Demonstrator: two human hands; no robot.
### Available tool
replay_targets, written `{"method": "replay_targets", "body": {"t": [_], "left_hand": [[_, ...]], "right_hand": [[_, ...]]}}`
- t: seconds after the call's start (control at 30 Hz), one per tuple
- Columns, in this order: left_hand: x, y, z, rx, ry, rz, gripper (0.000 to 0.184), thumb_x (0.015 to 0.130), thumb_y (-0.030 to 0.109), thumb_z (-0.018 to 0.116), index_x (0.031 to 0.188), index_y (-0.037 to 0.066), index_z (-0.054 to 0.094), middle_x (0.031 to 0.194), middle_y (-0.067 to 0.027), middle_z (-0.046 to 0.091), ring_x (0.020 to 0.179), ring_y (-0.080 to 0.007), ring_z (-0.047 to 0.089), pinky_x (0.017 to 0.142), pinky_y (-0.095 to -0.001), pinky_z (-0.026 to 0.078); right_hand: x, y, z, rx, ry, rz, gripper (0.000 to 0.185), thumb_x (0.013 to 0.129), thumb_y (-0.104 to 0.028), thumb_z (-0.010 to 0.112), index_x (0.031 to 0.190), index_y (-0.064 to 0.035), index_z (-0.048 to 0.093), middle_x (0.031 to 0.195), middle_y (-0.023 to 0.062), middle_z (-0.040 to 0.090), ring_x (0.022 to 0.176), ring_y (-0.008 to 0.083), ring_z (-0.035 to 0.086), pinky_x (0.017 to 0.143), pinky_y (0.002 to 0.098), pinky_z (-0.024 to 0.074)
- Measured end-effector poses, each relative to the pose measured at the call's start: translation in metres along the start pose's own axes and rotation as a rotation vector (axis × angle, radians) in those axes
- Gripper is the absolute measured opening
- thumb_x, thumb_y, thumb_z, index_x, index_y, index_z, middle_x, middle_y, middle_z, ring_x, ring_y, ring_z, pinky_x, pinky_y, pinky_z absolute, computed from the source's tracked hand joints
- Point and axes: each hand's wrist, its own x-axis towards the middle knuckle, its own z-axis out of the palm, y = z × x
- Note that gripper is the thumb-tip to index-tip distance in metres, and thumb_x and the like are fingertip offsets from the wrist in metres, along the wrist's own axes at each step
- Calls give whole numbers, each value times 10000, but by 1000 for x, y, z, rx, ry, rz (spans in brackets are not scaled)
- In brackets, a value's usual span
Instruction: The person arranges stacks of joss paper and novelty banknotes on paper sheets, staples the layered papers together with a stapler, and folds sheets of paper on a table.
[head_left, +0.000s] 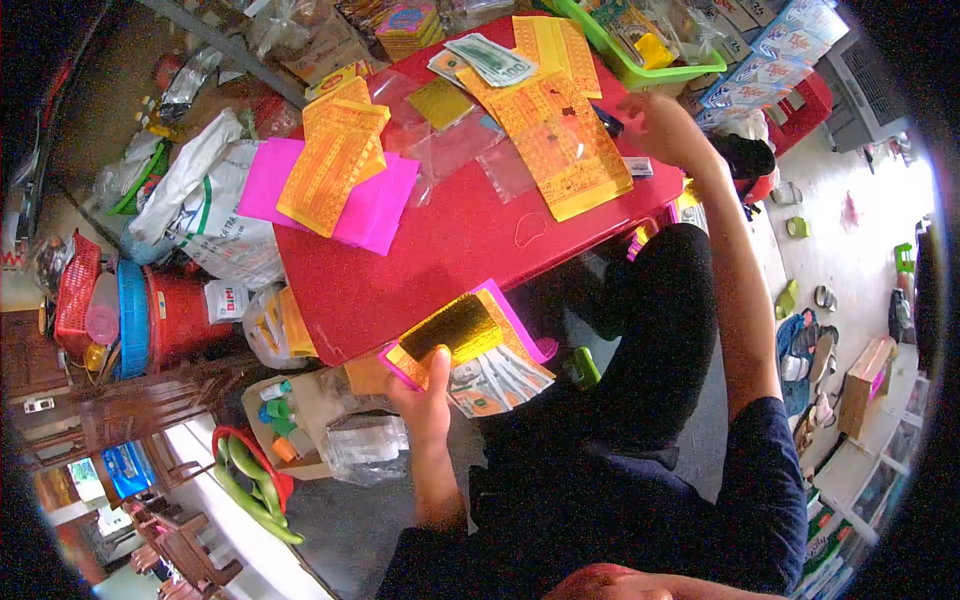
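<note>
My left hand grips a layered paper bundle at the table's near edge, thumb on top. In the bundle are a pink sheet, a gold foil sheet and fanned banknote-like papers. My right hand is over the table's far right side, fingers curved and apart. Close to its fingertips lies a small dark object, its kind unclear. Beside that, a stack of printed yellow papers rests on the red table. More banknote-like papers lie farther back.
Yellow printed papers lie across pink sheets on the table's left. A green basket stands at the back right, near stacked boxes. To the left are a white sack and a red bucket.
</note>
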Motion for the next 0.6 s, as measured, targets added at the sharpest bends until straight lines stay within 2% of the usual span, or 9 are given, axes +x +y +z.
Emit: {"method": "replay_targets", "body": {"t": [0.03, 0.1, 0.13, 0.23, 0.33, 0.43, 0.47, 0.57, 0.6], "left_hand": [[-1, -1, -3, 16, -26, -19, 465, 917, 67, 743, 1325, 13, 526, 1232, -82, 627, 1093, -203, 627, 976, -372, 504], [-1, -4, -4, 42, -44, -47, 455, 917, 67, 744, 1314, 12, 529, 1227, -79, 625, 1092, -204, 625, 973, -373, 504], [-1, -4, -3, 55, -52, -58, 450, 917, 68, 744, 1309, 12, 531, 1224, -77, 624, 1091, -204, 624, 972, -373, 504], [-2, -3, 2, 42, -29, -26, 434, 920, 67, 741, 1300, 10, 539, 1210, -70, 624, 1086, -206, 623, 973, -373, 502], [-3, 4, 4, 77, -20, -7, 431, 923, 68, 741, 1299, 10, 539, 1222, -74, 617, 1096, -208, 619, 982, -376, 499], [-1, 0, 8, 13, 20, 23, 298, 924, 73, 754, 1184, -28, 648, 1104, -57, 691, 974, -146, 654, 873, -317, 524], [0, -7, 6, -20, 34, -11, 276, 924, 73, 756, 1163, -36, 670, 1081, -53, 706, 952, -134, 661, 852, -305, 529], [2, -3, 15, -25, 39, -6, 275, 925, 78, 757, 1161, -36, 672, 1082, -52, 706, 952, -133, 662, 848, -306, 530], [3, -4, 17, -16, 23, -6, 273, 926, 80, 757, 1158, -35, 673, 1075, -52, 707, 945, -131, 662, 843, -305, 530]], "right_hand": [[2, -7, 1, 15, 4, -77, 410, 787, -154, 747, 1166, -2, 711, 1044, 212, 743, 960, 354, 721, 858, 424, 563], [5, -17, 0, 46, 14, -228, 423, 773, -168, 754, 1164, -12, 717, 1049, 204, 745, 970, 355, 718, 869, 423, 561], [11, -20, -4, 8, -96, -146, 448, 748, -193, 783, 1160, -29, 725, 1041, 206, 744, 972, 360, 714, 864, 426, 561], [24, -13, 6, -76, -79, -74, 447, 728, -198, 801, 1140, -39, 734, 1039, 211, 743, 943, 374, 716, 847, 425, 565], [17, -9, -10, 17, -59, 37, 401, 746, -187, 805, 1104, -20, 734, 979, 181, 751, 862, 308, 741, 803, 388, 572], [1, 11, -15, 396, 187, 47, 357, 811, -185, 788, 1099, 11, 712, 908, 132, 742, 782, 208, 729, 754, 340, 568], [-3, 17, -14, 499, 241, 59, 300, 916, -191, 734, 1117, 28, 695, 895, 88, 725, 808, 138, 699, 778, 299, 554], [-16, 10, -27, 1096, 379, 53, 355, 951, -254, 734, 1176, 19, 700, 1025, 64, 739, 911, 128, 679, 881, 312, 531], [-13, 6, -31, 1317, 357, 30, 369, 1023, -289, 649, 1257, -4, 658, 1119, 71, 726, 994, 144, 687, 947, 318, 519]]}}
